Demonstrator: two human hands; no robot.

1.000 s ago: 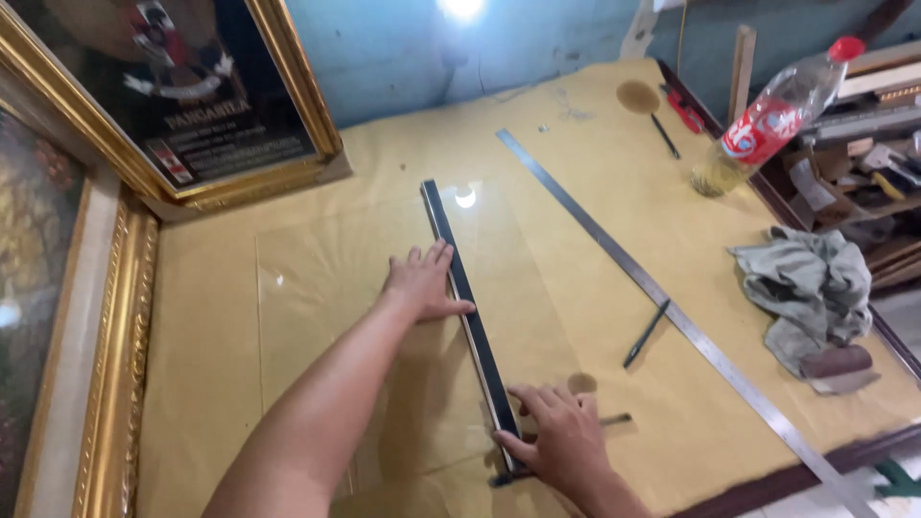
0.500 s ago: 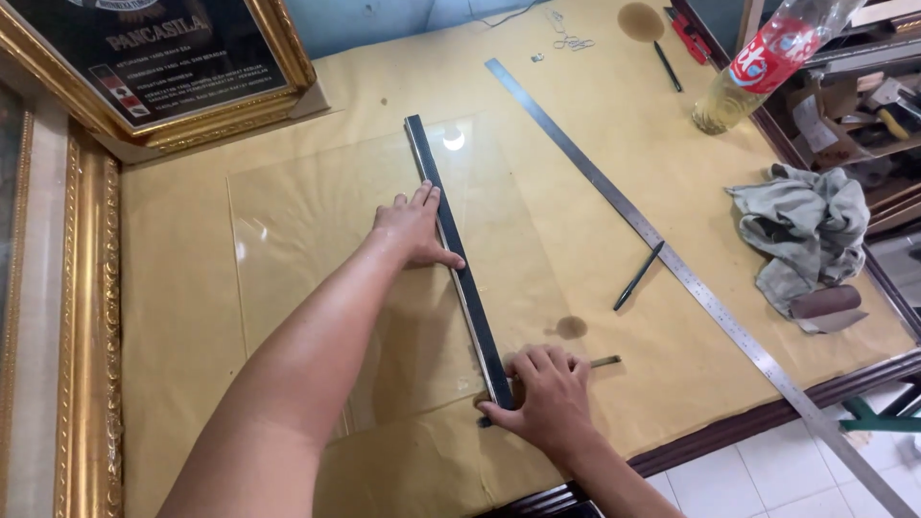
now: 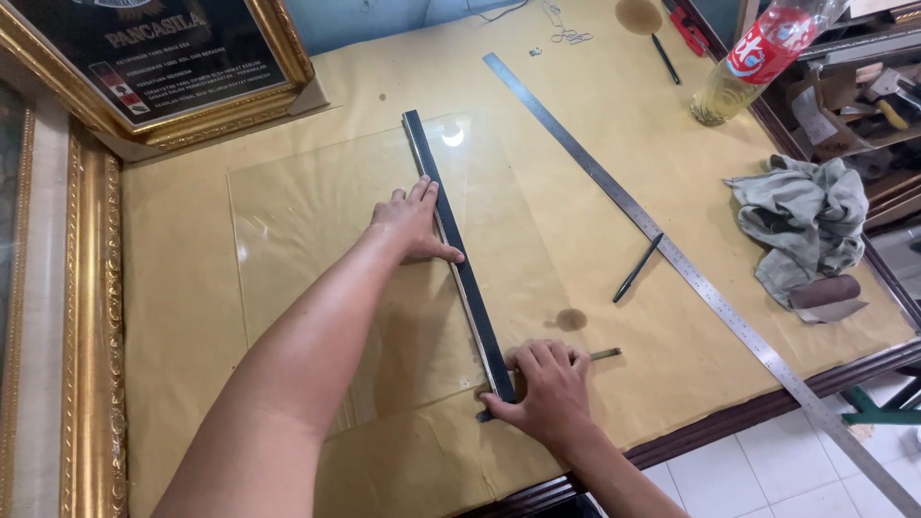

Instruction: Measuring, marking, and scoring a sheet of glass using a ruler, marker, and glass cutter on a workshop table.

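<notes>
A clear glass sheet (image 3: 317, 249) lies flat on the paper-covered table (image 3: 192, 317). A long black straightedge (image 3: 451, 240) rests across the glass, running from the far side toward me. My left hand (image 3: 414, 223) presses flat on the straightedge near its middle. My right hand (image 3: 544, 386) sits at the straightedge's near end, closed around a thin metal tool (image 3: 600, 355) whose tip pokes out to the right.
A long steel ruler (image 3: 662, 245) lies diagonally to the right, a black pen (image 3: 637, 269) beside it. A grey rag (image 3: 804, 225), a plastic bottle (image 3: 748, 62) and gold picture frames (image 3: 91, 288) border the table. The table's front edge (image 3: 748, 412) is near.
The view has shifted down and closer. My right hand has slid slightly along the near end of the straightedge; my left hand stays pressed on it.
</notes>
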